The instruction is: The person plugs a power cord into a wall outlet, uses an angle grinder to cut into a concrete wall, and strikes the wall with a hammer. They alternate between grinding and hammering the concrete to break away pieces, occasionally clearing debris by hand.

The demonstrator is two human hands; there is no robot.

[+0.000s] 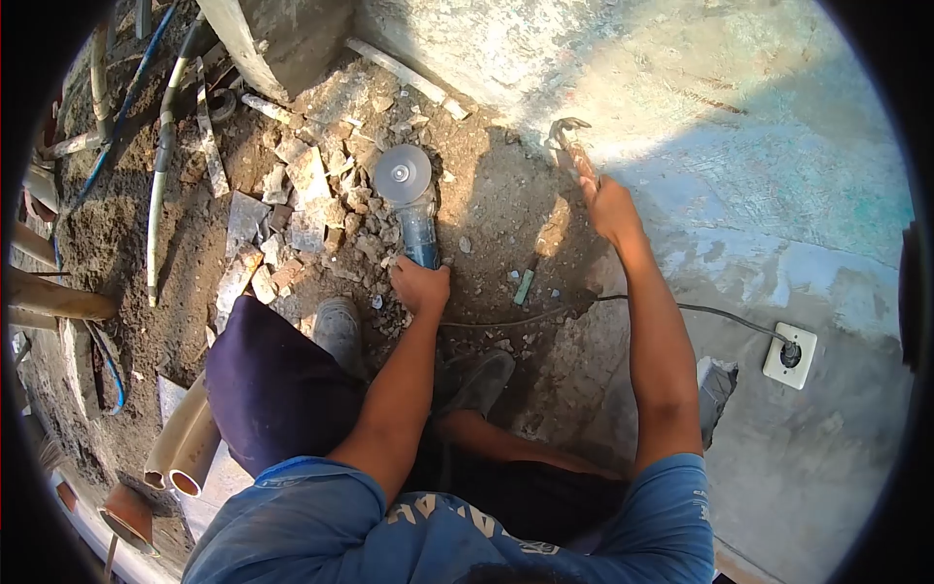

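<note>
My left hand point(422, 284) is wrapped round the rear of a blue angle grinder point(419, 234), which points away from me over the rubble. At its front end sits a round grey disc point(403, 174). My right hand point(613, 208) grips the handle of a hammer point(576, 154), whose dark head is close to the foot of the painted wall point(739, 185). On the dirt between my hands lies a small green piece point(523, 287), near the grinder's dark cable point(545, 316).
A wall socket point(789, 355) with a plug is at the right, beside a hole point(717, 389) in the wall. Broken tiles point(306, 185) and stones lie left of the grinder. Pipes point(161, 185), a blue hose point(122, 127) and bamboo point(63, 294) are at the far left.
</note>
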